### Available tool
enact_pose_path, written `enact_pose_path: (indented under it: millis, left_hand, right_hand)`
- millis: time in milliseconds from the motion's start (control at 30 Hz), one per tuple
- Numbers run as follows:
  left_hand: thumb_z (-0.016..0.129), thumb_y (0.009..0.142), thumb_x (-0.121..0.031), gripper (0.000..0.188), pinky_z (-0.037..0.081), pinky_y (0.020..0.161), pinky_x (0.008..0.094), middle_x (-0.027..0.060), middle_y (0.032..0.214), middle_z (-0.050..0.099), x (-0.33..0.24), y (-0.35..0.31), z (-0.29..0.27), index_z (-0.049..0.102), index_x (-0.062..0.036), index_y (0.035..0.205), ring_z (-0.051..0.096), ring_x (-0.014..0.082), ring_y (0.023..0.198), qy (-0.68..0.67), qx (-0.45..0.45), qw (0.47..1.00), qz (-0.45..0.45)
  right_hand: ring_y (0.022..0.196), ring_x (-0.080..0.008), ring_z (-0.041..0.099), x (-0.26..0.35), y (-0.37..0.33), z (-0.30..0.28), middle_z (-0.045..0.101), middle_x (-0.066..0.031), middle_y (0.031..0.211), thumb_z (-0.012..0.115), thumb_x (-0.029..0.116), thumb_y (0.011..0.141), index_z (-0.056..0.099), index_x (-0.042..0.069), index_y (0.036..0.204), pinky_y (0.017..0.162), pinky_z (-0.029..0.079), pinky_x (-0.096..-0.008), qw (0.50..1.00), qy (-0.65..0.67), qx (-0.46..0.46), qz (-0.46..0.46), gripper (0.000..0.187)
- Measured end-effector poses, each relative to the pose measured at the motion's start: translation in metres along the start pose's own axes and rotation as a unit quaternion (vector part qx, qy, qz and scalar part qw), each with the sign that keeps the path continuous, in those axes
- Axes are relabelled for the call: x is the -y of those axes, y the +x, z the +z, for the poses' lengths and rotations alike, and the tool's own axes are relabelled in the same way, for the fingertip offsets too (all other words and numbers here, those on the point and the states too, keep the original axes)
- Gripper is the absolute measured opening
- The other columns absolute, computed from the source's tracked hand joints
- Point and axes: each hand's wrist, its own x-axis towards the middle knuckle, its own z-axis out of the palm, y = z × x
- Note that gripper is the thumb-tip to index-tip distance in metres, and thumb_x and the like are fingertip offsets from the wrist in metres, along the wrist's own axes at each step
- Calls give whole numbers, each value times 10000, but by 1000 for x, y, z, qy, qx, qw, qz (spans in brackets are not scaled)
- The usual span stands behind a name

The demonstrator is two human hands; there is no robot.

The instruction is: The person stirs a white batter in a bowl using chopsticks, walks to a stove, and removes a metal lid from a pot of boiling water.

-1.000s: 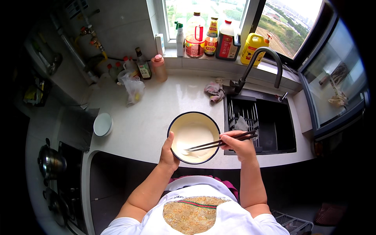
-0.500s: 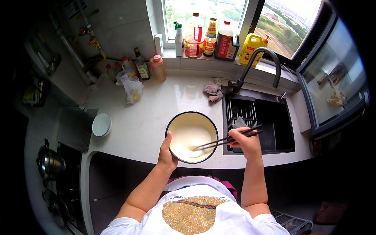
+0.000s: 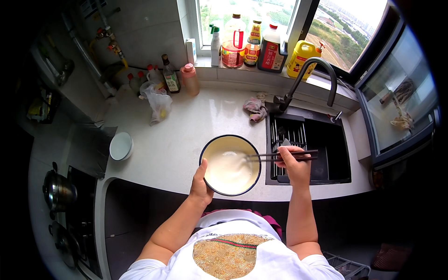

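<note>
My left hand (image 3: pixel 201 183) grips the left side of a round bowl (image 3: pixel 216 141) with a dark blue rim and cream inside, its thumb over the edge. A pale, creamy liquid batter (image 3: pixel 226 175) covers the bottom of the bowl. In my right hand (image 3: pixel 295 167) is a pair of dark chopsticks (image 3: pixel 268 157), held between thumb and fingers. They cross the bowl's right rim, and their tips, blurred by motion, meet the batter near its right side. The bowl is at the counter's front edge, just left of the sink.
A black sink (image 3: pixel 333 158) with a rack and a curved faucet (image 3: pixel 322 60) lies right of the bowl. A crumpled cloth (image 3: pixel 255 108) rests behind. On the left are a white bowl (image 3: pixel 121 146) and a plastic bag (image 3: pixel 158 103). Bottles (image 3: pixel 233 44) line the sill.
The chopsticks have swung away from me, their tips moving from the near part of the bowl to its right side. The bowl has shifted very slightly right.
</note>
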Motion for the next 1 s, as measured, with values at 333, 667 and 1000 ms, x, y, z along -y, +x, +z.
enact_pose_path:
  millis: [333, 667, 1000]
  left_hand:
    - [567, 882, -500, 621, 406, 998, 351, 113, 1235, 561, -6, -2, 6, 485, -27, 1276, 521, 219, 1165, 10, 2, 1000, 6]
    - [571, 877, -507, 631, 407, 992, 353, 111, 1225, 568, -5, -2, 4, 486, -26, 1276, 528, 221, 1155, 11, -2, 1000, 9]
    - [577, 870, -515, 635, 414, 984, 355, 114, 1227, 563, -4, -2, 9, 489, -33, 1273, 518, 225, 1165, 3, -3, 1000, 9]
  right_hand:
    - [557, -131, 640, 12, -1, -7, 654, -71, 702, 662, 111, 847, 679, -6, 817, 498, 540, -223, 993, 2, 80, 84, 122]
    - [601, -138, 649, 5, -6, 6, 654, -78, 718, 657, 118, 850, 674, -13, 819, 527, 550, -245, 982, 28, 146, 119, 136]
    - [653, -150, 668, -1, -7, 24, 673, -88, 760, 682, 98, 843, 684, 0, 841, 578, 577, -258, 985, 57, 140, 88, 99]
